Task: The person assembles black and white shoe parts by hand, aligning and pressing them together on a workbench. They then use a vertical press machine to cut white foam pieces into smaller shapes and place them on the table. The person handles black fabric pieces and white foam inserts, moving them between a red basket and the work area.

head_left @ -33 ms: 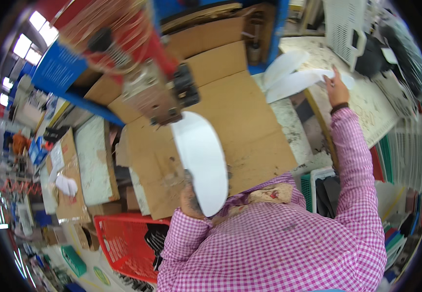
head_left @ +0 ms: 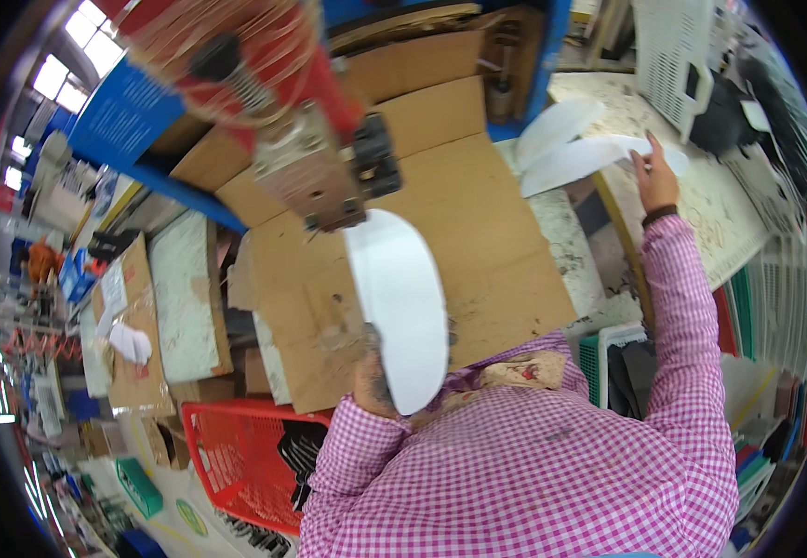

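White, flat, insole-shaped sheet (head_left: 407, 321), lying over brown cardboard (head_left: 506, 251), long axis toward the grey metal machine head (head_left: 312, 172), has the nearer left hand (head_left: 373, 377) closed on its left edge; right hand (head_left: 657, 181), well apart rightward, fingers parted at a similar white piece (head_left: 578, 160), grip unclear.

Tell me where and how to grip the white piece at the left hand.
Probably best by the white piece's rounded near end, from the near side, pinched top and bottom: it looks thin and flat, that end reaches past the cardboard, and the far end is close to the machine.
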### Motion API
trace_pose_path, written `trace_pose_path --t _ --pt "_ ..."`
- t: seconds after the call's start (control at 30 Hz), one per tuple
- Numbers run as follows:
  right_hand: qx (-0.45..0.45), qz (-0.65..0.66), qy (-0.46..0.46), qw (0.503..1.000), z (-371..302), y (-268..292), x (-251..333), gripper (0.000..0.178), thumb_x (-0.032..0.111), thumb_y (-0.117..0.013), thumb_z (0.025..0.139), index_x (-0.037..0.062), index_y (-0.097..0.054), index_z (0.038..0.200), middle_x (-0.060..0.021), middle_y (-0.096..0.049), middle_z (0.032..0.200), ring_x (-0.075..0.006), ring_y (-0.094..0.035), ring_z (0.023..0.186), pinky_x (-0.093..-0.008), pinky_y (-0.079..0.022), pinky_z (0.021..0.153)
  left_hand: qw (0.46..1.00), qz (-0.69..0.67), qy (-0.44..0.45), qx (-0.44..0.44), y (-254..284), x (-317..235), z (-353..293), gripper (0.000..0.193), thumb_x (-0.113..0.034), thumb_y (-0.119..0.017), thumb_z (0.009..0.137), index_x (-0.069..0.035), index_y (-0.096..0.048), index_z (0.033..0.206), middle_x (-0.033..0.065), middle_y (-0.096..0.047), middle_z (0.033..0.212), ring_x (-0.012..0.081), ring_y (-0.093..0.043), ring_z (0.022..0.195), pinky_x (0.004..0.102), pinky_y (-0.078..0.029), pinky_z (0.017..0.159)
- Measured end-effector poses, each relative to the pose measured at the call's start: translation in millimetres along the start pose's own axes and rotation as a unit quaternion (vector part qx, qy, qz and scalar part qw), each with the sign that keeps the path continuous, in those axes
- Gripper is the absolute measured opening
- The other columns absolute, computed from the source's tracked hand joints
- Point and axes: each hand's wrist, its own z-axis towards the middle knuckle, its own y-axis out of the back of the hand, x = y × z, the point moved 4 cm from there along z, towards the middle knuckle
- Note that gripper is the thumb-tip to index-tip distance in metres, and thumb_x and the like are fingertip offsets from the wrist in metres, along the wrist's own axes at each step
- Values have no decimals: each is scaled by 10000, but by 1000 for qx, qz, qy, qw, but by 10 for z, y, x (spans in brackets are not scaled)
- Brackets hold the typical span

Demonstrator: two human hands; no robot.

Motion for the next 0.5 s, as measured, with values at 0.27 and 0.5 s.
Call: trace_pose_path --t 0.27,0.5 --pt "4 88 55 995 -361 102 235 350 233 -575 897 73 -525 1204 -97 -626 822 -185 -599 710 -299 -477 653 1000 30 -6 5 49 -70 210 745 -604 -452 849 -30 -381 1319 160 -536 1208 276 -567 1039 384 -502 838" --pt "20 173 86 981 -511 207 732 307 116 -593 875 33 -545 1167 -79 -629 864 -153 -600 790 -274 -474 716 982 14 -187 -4 -230 -785 1022 699 -576 -463 862 -33 -405 1298 188 -553 1168 286 -585 1007 384 -531 789"
